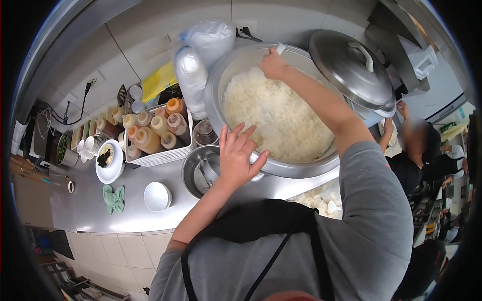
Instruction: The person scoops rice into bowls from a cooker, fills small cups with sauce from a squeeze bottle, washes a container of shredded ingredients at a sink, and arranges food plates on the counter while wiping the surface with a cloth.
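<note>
rice (276, 118): in big pot (296, 169); prob. soft, sticky, heavy in bulk
r hand (273, 65): gripping white handle (280, 48), tool end unclear
l hand (238, 155): spread, nr pot's edge
hold: handle, firmly

The one view looks forward and steeply down from the wearer's head, behind and above the grip of the right hand (273, 66). It is near enough that the pot (215, 95) looms large around the grip. Its wide, bending lens reaches the wall (168, 19) beyond, the counter (83, 205) leftward and a person (404, 168) rightward.
</note>
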A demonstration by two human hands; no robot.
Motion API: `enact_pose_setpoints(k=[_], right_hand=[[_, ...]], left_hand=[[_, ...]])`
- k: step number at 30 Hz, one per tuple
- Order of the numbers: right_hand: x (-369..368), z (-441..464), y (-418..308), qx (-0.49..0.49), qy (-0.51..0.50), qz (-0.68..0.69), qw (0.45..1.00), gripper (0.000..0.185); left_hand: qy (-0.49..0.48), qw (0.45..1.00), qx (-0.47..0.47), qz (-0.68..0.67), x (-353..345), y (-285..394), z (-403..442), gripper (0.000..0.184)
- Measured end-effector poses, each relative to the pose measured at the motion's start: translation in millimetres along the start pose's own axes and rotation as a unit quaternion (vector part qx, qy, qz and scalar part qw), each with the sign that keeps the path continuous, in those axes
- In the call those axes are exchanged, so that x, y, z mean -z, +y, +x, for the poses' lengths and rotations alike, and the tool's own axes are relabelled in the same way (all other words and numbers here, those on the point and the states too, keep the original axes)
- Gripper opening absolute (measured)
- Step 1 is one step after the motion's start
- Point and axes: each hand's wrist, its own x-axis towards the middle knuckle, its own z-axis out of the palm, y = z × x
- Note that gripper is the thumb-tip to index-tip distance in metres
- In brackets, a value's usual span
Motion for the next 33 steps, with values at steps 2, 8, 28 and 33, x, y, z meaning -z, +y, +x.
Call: enact_pose_setpoints(k=[2,8,28,33], right_hand=[[8,-5,-2,-0.001,-0.038,0.063,0.997,0.012],[-2,-37,-36,0.085,0.009,0.113,0.99,0.01],[10,-2,-28,0.08,0.044,0.229,0.969,0.006],[11,-14,-40,0.076,0.035,0.202,0.976,0.006]], left_hand=[[0.002,1.0,0.008,-0.012,0,0,-1,0.018],[0.012,1.0,0.0,-0.009,-1,-1,-1,0.024],[-0.006,1.0,0.011,-0.028,-1,-2,0,0.02],[0.003,1.0,-0.007,-0.016,0,-1,0,0.026]])
